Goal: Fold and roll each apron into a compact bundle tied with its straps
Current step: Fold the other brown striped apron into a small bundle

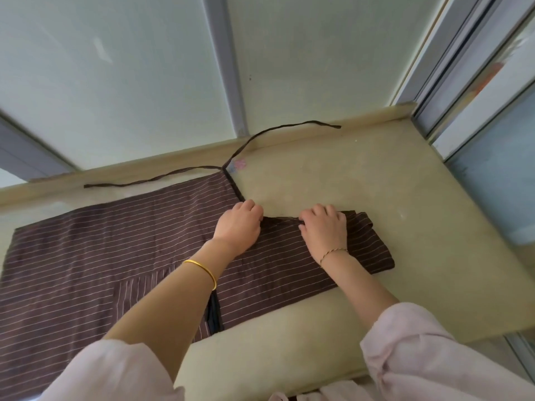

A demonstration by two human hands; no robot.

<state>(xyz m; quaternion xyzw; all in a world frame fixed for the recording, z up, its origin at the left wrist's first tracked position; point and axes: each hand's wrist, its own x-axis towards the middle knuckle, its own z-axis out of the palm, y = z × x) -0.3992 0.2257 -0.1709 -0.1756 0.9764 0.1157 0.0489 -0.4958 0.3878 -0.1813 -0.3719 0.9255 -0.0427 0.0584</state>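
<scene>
The fingers (307, 219) of the right hand (324, 230) are curled and pinch the raised fold edge of the brown cloth apron with thin white stripes (115, 244). The left hand (240, 224) lies just beside it. Its knuckles are bent down over the same edge and its fingertips are hidden, so it appears to be gripping the cloth too.

Under the right hand, the narrow end of the apron is doubled over into a thick flap near the middle of the pale yellow-green worktop (362, 175). The wide skirt lies flat toward the left edge. Two thin dark brown straps (162, 178) run from the apron's far corner along the raised back lip, one to the left and one to the right.

The step in hand seems to be starting the roll. To do it well, both hands should tuck the first turn tight and level, with the side edges lined up so the roll does not cone. The straps are best left outside the roll for tying. A gold bangle (204, 270) circles the left wrist, and pale pink sleeves (419, 351) cover the forearms.
</scene>
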